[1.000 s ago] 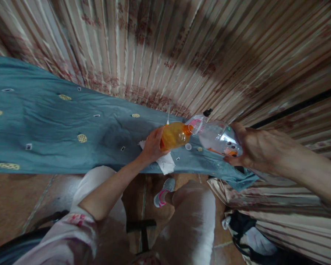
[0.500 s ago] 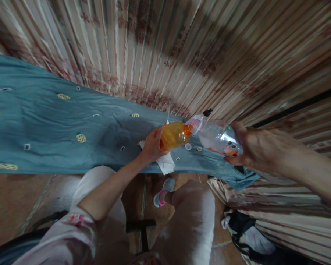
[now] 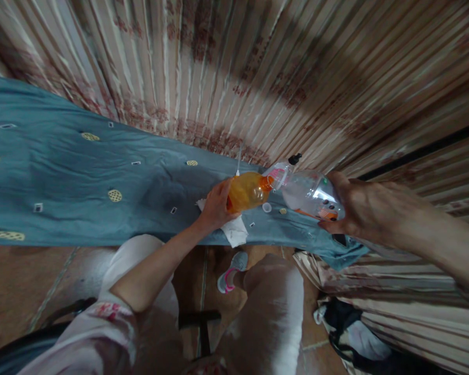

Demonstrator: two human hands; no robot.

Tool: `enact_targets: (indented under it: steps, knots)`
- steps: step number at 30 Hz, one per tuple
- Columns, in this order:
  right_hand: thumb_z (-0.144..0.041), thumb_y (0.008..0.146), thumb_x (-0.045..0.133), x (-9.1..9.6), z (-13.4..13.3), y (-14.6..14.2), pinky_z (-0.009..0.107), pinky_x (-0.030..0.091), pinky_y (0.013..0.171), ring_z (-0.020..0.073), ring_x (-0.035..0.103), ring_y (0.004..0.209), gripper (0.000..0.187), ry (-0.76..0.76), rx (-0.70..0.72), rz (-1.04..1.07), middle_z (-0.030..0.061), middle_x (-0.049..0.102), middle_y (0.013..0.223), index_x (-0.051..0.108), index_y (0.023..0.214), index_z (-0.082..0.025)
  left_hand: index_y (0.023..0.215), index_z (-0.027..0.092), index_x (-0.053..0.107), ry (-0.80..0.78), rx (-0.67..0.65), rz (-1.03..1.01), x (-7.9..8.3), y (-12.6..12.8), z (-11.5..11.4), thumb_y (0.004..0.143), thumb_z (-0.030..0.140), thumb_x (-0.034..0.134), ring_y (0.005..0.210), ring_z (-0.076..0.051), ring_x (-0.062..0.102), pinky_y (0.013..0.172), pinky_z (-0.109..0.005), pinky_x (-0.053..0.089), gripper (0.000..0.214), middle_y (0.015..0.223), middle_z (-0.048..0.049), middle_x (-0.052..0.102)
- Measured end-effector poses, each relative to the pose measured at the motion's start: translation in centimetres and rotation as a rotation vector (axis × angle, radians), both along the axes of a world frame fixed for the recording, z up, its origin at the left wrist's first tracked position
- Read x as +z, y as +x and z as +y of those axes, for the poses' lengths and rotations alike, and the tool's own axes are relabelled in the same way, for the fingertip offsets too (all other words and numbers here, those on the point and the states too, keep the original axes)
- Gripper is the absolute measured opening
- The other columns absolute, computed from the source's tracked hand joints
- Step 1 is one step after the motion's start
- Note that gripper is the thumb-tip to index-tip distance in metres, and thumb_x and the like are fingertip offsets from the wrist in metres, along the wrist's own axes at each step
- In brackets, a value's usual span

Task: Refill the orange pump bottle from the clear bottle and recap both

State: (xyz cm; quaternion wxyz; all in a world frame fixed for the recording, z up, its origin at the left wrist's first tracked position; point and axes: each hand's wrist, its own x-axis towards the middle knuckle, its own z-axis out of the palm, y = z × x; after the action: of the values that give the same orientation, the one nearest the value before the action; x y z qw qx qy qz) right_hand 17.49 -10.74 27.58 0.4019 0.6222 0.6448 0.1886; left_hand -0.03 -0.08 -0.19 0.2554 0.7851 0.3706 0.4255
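Note:
My left hand (image 3: 217,204) is wrapped round the lower part of an orange bottle (image 3: 249,190), whose neck points right. From the other side, my right hand (image 3: 349,205) grips a clear plastic bottle (image 3: 307,192) that lies roughly level with its mouth to the left. The two necks meet end to end; whether anything flows between them I cannot make out. Behind the clear bottle's neck is another clear container with a black nozzle (image 3: 295,159) on top. A white cloth or tissue (image 3: 235,232) lies under my left hand. Just below the necks sits a small white cap (image 3: 266,208).
A teal patterned cloth (image 3: 70,182) covers the long narrow surface. Behind it hangs a pleated curtain (image 3: 219,67). A thin white stick-like piece (image 3: 238,164) stands behind the orange bottle. Dark and white fabric (image 3: 355,333) lies low on the right.

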Motion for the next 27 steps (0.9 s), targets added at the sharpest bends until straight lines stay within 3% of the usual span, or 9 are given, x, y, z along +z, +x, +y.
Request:
enact_targets:
  steps: [27]
  knots:
    - [-0.055,0.082,0.054,-0.08,-0.15,0.52,0.027,0.018,0.047,0.0358,0.071,0.065,0.047,0.014,0.031,0.009,0.014,0.071,0.068,0.045,0.104,-0.015,0.144,0.015,0.028,-0.009,0.016,0.013,0.54,0.13,-0.22,0.059,0.022,0.081,0.131,-0.036,0.048,0.109,-0.053,0.041,0.101,0.141,-0.02,0.049]
